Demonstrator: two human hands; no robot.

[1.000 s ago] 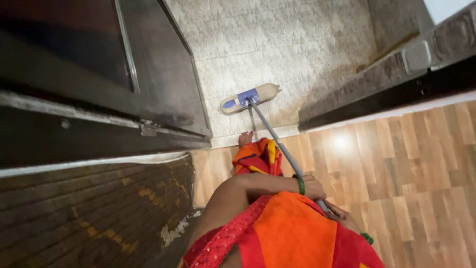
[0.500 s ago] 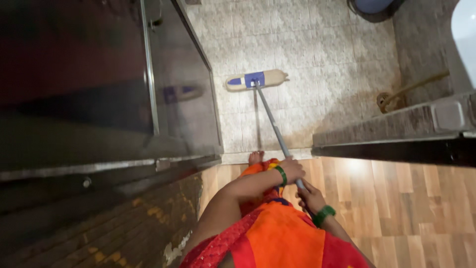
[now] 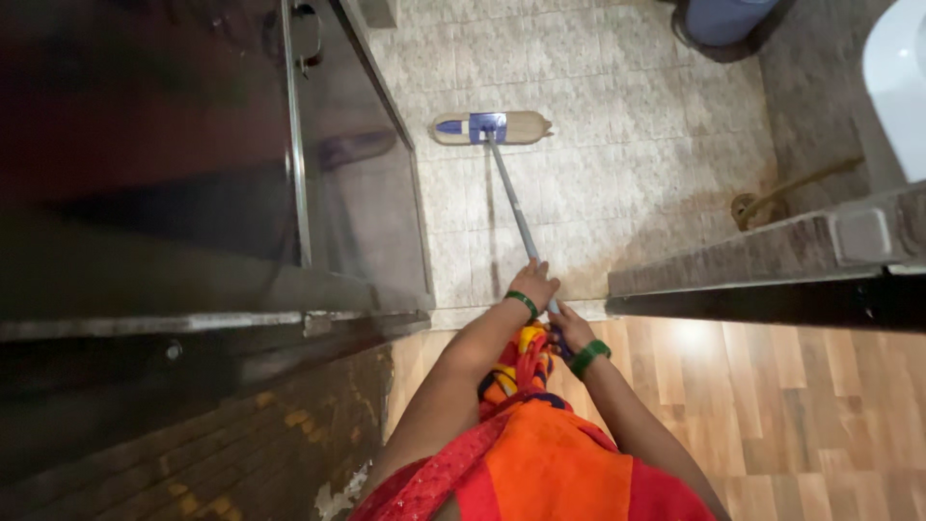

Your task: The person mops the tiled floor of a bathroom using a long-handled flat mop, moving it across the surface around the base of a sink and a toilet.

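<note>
A person in an orange and red garment (image 3: pixel 555 463) stands at a doorway, both hands clenched around the grey handle (image 3: pixel 509 198) of a flat mop. The left hand (image 3: pixel 533 285), a green bangle (image 3: pixel 522 303) at its wrist, grips the handle farther along; the right hand (image 3: pixel 571 328), also with a green bangle (image 3: pixel 589 358), grasps the handle's near end just behind and to the right of the left. The two hands sit close together above the pale threshold (image 3: pixel 482 314) where the wooden floor (image 3: pixel 772 405) meets the tiled floor (image 3: pixel 598 116). The handle runs away from the hands, slanting slightly left, to the mop head (image 3: pixel 492 127), a beige pad with a blue bracket, which lies flat on the tiles at the far middle of the scene, crosswise to the handle. A dark glass door (image 3: pixel 357 174) stands open along the left, its edge just left of the mop head, with a dark door frame (image 3: pixel 193 328) nearer. On the right a dark stone ledge (image 3: pixel 762 260) crosses the view at the doorway. Beyond it, on a darker, stained stretch of tile, a floor drain (image 3: pixel 745 205) sits well to the right of the handle. A blue bucket (image 3: pixel 723 14) shows at the far edge, and a white fixture (image 3: pixel 897 77) fills the far right corner. A glare spot shines on the wood near the ledge.
</note>
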